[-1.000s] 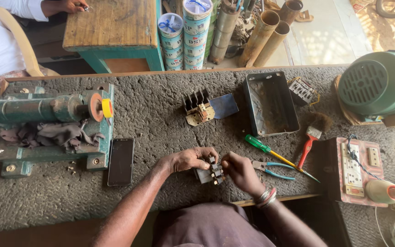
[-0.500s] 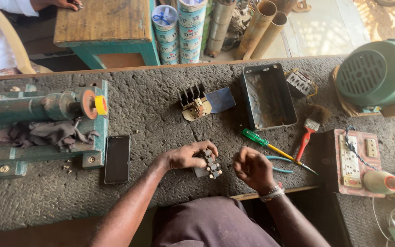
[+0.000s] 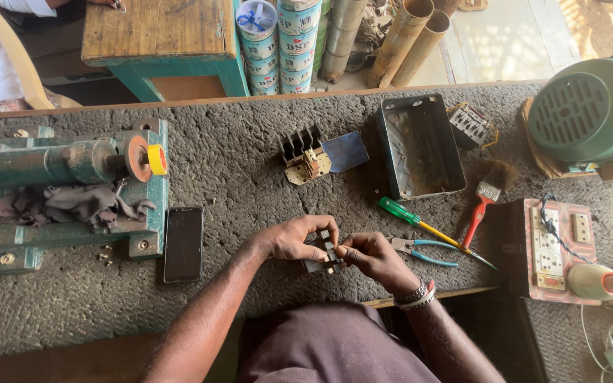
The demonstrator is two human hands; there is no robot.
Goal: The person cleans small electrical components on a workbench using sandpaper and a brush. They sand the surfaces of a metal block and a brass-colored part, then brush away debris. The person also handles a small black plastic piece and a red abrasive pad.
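Small dark finned electrical part (image 3: 326, 250): held between both hands at the near edge of the desk (image 3: 250, 177), low centre of the view. Left hand (image 3: 294, 237): grip narrow, fingers curled over the top and left side of the part. Right hand (image 3: 370, 254): grip narrow, fingertips pinched on the right side of the part; banded bracelets (image 3: 418, 293) at the wrist. Blue-handled pliers (image 3: 420, 250): flat on the desk, just beside the right hand. Green-handled screwdriver (image 3: 427, 228): lying aslant just beyond the pliers, tip pointing right. Red-handled brush (image 3: 485, 198): near the screwdriver tip, bristles away from the person. Open metal box (image 3: 420, 145): farther back, right of centre. Second finned block on a small board (image 3: 304, 154): left of the box, with a blue-grey plate (image 3: 345, 150) touching it. Black phone (image 3: 183, 243): face up, left of the left hand, well apart from it. Green bench machine (image 3: 58, 184): beside the phone, with a yellow tape roll (image 3: 157, 159) on its spindle and a dark rag (image 3: 72, 203) draped over its base. Switch and socket board (image 3: 556, 248): far right. Green motor housing (image 3: 594, 106): back right corner.
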